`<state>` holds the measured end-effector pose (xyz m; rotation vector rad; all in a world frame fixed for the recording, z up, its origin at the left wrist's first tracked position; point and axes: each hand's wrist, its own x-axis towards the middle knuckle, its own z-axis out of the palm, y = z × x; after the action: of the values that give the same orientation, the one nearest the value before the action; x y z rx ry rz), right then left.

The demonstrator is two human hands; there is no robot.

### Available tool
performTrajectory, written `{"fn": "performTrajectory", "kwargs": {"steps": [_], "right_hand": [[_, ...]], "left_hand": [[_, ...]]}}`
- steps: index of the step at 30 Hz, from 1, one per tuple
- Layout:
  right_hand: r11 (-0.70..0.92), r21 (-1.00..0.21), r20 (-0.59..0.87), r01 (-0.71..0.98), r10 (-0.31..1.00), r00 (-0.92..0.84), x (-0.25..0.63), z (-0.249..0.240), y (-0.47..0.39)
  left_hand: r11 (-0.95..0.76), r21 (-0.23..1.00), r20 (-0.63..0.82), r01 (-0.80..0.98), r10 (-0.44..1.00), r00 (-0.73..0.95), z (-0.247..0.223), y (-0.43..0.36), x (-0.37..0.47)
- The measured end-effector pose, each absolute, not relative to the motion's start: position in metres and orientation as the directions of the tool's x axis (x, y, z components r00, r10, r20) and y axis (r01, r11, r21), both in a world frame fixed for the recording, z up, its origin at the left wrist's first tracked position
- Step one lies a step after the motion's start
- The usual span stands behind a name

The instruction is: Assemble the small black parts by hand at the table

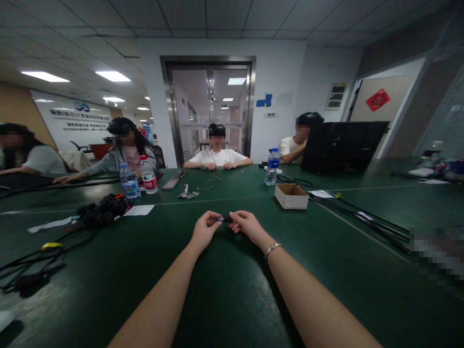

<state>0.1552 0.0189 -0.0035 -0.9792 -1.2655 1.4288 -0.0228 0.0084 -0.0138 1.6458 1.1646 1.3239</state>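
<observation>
Between my two hands, over the middle of the green table [232, 270], is a small dark object [226, 219] with a silvery part at its left end. My left hand [206, 229] pinches the silvery end with thumb and fingers. Closed on the dark right end is my right hand [248, 226], with a bracelet [272, 250] at its wrist. The fingers hide part of the object, and what it is cannot be made out.
A small open box [291, 197] stands right of my hands, near a water bottle [272, 166]. Two bottles [129, 181] and black gear [103, 210] lie left. Cables [362, 217] cross the right side. Several people sit around, one person [217, 155] opposite.
</observation>
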Motion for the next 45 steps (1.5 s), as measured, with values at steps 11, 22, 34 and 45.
{"fn": "performTrajectory", "kwargs": {"steps": [11,22,34,45], "right_hand": [[-0.037,-0.974,0.018,-0.225,0.972,-0.236,0.1569,-0.0012,0.0162],[-0.049,-0.964,0.014,-0.261,0.972,-0.234,0.1569,-0.0008,0.0159],[-0.053,-0.957,0.019,-0.284,0.969,-0.245,0.1590,-0.0028,0.0166],[-0.045,-0.966,0.011,-0.254,0.977,-0.215,0.1578,0.0002,0.0134]], "left_hand": [[-0.234,0.914,0.233,0.330,0.972,0.043,-0.0126,0.0034,-0.0173],[-0.253,0.940,0.234,0.229,0.966,0.107,-0.0103,0.0007,-0.0180],[-0.233,0.957,0.223,0.174,0.972,0.073,-0.0129,0.0043,-0.0162],[-0.228,0.939,0.209,0.258,0.973,0.099,-0.0134,0.0021,-0.0176]]}}
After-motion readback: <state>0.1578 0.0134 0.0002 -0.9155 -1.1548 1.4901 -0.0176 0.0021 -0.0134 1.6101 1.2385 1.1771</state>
